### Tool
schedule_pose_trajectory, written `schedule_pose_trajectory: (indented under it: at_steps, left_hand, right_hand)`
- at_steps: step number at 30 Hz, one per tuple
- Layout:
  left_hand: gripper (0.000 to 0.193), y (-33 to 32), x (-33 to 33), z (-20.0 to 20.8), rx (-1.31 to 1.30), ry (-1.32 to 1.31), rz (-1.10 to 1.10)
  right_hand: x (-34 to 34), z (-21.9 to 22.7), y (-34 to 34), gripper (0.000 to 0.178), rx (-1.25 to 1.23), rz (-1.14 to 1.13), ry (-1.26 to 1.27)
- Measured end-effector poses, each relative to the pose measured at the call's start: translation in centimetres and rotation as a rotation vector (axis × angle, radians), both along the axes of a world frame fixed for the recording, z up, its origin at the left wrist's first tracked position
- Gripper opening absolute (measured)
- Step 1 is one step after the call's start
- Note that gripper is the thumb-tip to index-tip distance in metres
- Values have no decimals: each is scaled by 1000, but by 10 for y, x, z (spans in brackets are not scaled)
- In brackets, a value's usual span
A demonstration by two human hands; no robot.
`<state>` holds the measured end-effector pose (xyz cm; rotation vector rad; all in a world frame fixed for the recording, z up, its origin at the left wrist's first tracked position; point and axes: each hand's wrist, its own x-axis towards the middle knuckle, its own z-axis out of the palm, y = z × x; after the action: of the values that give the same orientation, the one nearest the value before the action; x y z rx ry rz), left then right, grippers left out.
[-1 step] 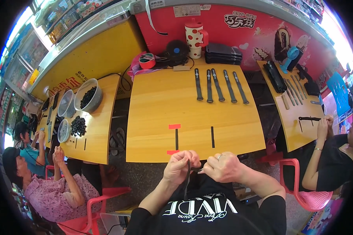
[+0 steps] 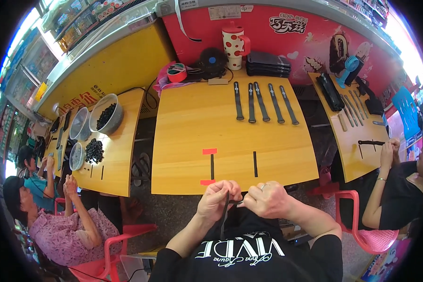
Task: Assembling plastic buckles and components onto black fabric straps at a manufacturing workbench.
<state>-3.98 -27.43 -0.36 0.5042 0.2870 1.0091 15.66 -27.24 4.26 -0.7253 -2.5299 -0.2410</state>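
Observation:
At the near edge of the wooden table (image 2: 188, 127), my two hands meet in front of my chest. My left hand (image 2: 217, 199) is closed in a pinch on a dark strap (image 2: 224, 218), whose end hangs down over my black shirt. My right hand (image 2: 267, 201), wearing a ring, is closed beside it. A small pale tip shows at its fingers, by the strap; the rest of what it grips is hidden. Just beyond the hands, two black line marks run along the tabletop, the left one between red tape pieces (image 2: 209, 151).
Several dark straps (image 2: 262, 103) lie in a row farther back. Behind them stand a spotted tumbler (image 2: 234, 44), black pouches (image 2: 269, 65), a dark fan (image 2: 212, 62) and a tape roll (image 2: 176, 72). Left, a table holds tubs (image 2: 116, 123) and black pieces (image 2: 94, 151). People sit both sides.

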Motion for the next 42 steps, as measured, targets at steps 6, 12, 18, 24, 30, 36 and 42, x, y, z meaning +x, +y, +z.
schedule_pose_trajectory:
  at_steps: [6, 12, 18, 24, 30, 36, 42]
  left_hand:
    - [24, -4, 2, -3, -48, 50, -17]
    - [21, -6, 1, -3, -62, 17, -14]
    - [14, -9, -8, 0, -19, 128, -6]
    - [15, -16, -10, -1, 51, 282, 65]
    - [19, -20, -16, 16, -28, 471, -7]
    - [28, -5, -14, 1, -45, 546, 415]
    - [32, 107, -103, -6, -269, 543, 807]
  right_hand:
    - [-5, 15, 6, 38, -166, 21, 118]
    - [-11, -1, 0, 35, -255, -44, 144]
    - [-13, -2, -1, 27, -280, -57, 104]
    - [-17, 3, -5, 25, -330, -52, 132]
    - [-19, -2, -10, 29, -203, -25, 92]
    - [-29, 5, -16, 34, 94, 77, 26]
    - [-24, 10, -32, 40, 110, 199, 112]
